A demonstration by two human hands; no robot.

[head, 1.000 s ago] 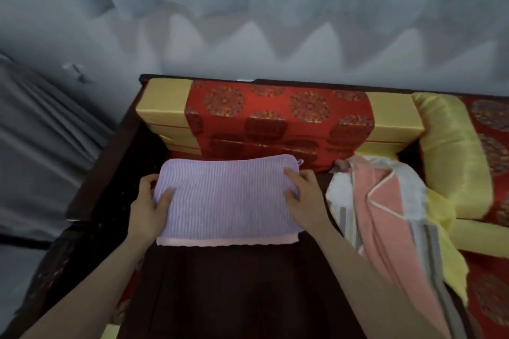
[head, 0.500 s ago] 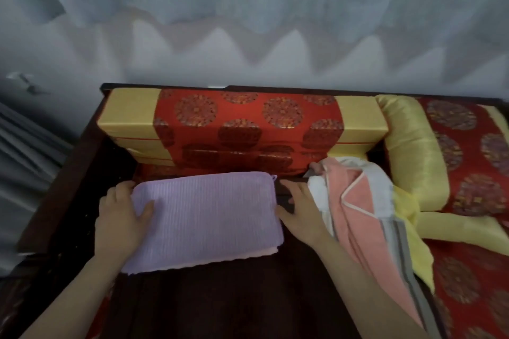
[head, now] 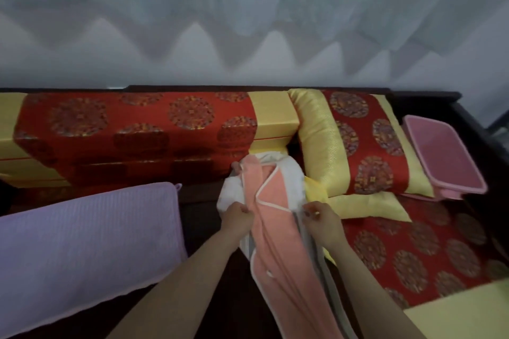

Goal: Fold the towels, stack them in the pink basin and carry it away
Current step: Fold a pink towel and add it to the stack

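A folded lilac towel (head: 82,245) lies flat at the left on the dark seat. In the middle sits a heap of unfolded towels: a salmon-pink towel with white piping (head: 281,242) on top of white (head: 289,179), grey-striped and yellow ones. My left hand (head: 237,213) grips the heap's left edge with curled fingers. My right hand (head: 321,216) pinches its right edge. The pink basin (head: 443,157) stands empty at the far right, behind the cushions.
A long red-and-gold bolster (head: 132,132) runs along the back. A red and yellow pillow (head: 358,143) lies between the heap and the basin. A red patterned seat cushion (head: 429,250) covers the right. A pale curtain hangs behind.
Both hands left the lilac towel and moved right to take hold of the towel heap. The view swung right, bringing the pink basin into sight.
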